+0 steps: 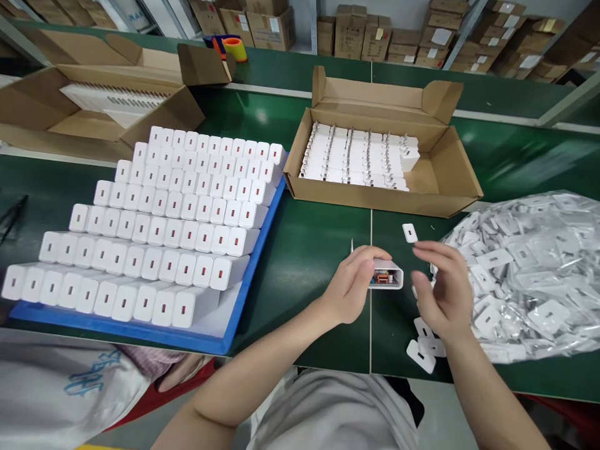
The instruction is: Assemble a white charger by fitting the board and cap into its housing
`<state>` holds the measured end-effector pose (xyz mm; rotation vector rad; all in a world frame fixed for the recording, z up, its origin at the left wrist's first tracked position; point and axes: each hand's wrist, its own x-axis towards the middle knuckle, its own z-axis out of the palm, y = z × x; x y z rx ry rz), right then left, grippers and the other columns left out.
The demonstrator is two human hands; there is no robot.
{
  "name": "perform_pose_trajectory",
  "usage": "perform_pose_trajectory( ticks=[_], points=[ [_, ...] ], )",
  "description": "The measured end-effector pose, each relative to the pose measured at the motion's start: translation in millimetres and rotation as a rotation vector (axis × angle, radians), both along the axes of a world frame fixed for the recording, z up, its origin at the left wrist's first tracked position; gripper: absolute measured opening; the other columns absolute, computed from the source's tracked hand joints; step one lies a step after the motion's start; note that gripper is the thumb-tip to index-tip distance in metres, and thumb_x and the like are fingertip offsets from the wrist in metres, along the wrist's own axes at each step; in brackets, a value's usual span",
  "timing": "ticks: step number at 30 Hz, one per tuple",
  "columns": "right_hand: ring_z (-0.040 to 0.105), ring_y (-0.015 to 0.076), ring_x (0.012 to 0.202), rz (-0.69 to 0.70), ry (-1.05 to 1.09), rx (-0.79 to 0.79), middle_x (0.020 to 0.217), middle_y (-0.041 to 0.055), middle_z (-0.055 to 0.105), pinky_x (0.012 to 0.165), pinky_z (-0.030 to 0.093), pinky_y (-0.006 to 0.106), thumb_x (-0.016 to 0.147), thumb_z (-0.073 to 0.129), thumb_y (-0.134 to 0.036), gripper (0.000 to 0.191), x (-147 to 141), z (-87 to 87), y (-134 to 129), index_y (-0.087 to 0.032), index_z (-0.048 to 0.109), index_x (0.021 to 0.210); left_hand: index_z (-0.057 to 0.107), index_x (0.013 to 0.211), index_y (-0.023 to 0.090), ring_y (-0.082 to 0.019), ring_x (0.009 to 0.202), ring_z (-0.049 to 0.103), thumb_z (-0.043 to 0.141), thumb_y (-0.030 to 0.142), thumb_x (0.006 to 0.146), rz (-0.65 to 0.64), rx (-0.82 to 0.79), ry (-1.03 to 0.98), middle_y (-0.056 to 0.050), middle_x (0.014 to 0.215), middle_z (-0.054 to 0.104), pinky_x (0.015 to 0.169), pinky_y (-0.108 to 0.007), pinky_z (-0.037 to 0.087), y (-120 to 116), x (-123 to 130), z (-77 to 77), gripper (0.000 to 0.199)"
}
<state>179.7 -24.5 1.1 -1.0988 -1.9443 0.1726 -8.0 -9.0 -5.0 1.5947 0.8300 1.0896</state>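
My left hand [352,282] is closed around a white charger housing [398,279], whose open end faces right and shows orange and other small parts inside. A metal prong sticks up past the fingers on its far side. To the right, my right hand [443,284] is held with thumb and fingers apart and nothing visible between them. Just beyond its fingertips lies a white slotted end cap [409,233]. Several more loose end caps [420,357] lie below that hand, partly overlapping. Beside it bulges a clear plastic bag [539,269] full of such caps.
A blue-edged tray [234,325] at left carries rows of white chargers [159,231]. Behind stands a cardboard box [375,201] with white pronged chargers. Another open box [159,128] holds a white slotted divider. An orange tape roll [235,49] sits behind. A person's sleeve [140,359] shows lower left.
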Motion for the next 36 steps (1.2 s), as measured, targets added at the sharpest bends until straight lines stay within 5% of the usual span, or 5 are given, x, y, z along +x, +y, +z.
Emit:
perform_pose_trajectory(
  ticks=[6,21,28,33,36],
  points=[
    [0.062,0.0278,0.097,0.132,-0.166,0.214,0.109,0.0127,0.061,0.077,0.055,0.044,0.085,0.069,-0.012,0.034,-10.9,5.1,-7.0,-0.019,0.060,0.117,0.059,0.109,0.012,-0.020,0.102,0.057,0.020,0.038,0.104,-0.010,0.073,0.058,-0.011,0.106,0.062,0.092,-0.032,0.043,-1.5,3.1,-1.1,0.047],
    [0.059,0.0276,0.099,0.128,-0.190,0.188,0.106,0.0153,0.061,0.084,0.051,0.043,0.084,0.063,0.000,0.035,-16.9,-1.4,-9.7,-0.011,0.058,0.116,0.058,0.109,0.014,-0.020,0.099,0.057,0.020,0.038,0.104,0.006,0.064,0.097,-0.011,0.105,0.061,0.090,-0.033,0.044,-1.5,5.0,-4.0,0.045],
    [0.060,0.0273,0.104,0.175,0.188,-0.412,0.121,0.0104,0.058,0.083,0.053,0.045,0.094,0.059,-0.030,0.046,20.2,2.6,4.7,-0.028,0.040,0.136,0.061,0.106,0.017,-0.020,0.102,0.058,0.022,0.046,0.104,0.027,-0.168,-0.043,-0.008,0.106,0.063,0.093,-0.031,0.042,1.8,2.7,-3.1,0.049],
    [0.055,0.0286,0.113,0.199,-0.350,-0.560,0.123,0.0069,0.058,0.095,0.050,0.048,0.092,0.060,-0.022,0.029,26.3,-10.7,13.6,-0.027,0.053,0.119,0.063,0.099,0.017,-0.018,0.088,0.059,0.025,0.056,0.101,0.092,-0.345,-0.300,-0.005,0.096,0.062,0.081,-0.028,0.046,7.9,1.6,-3.4,0.055],
    [0.057,0.0277,0.108,0.194,-0.391,-0.539,0.116,0.0078,0.061,0.089,0.052,0.046,0.093,0.053,-0.015,0.029,18.8,-17.0,14.1,-0.025,0.050,0.120,0.063,0.100,0.017,-0.018,0.088,0.058,0.024,0.059,0.100,0.091,-0.341,-0.302,-0.006,0.095,0.062,0.081,-0.028,0.046,8.2,1.0,-3.0,0.058]
  ],
)
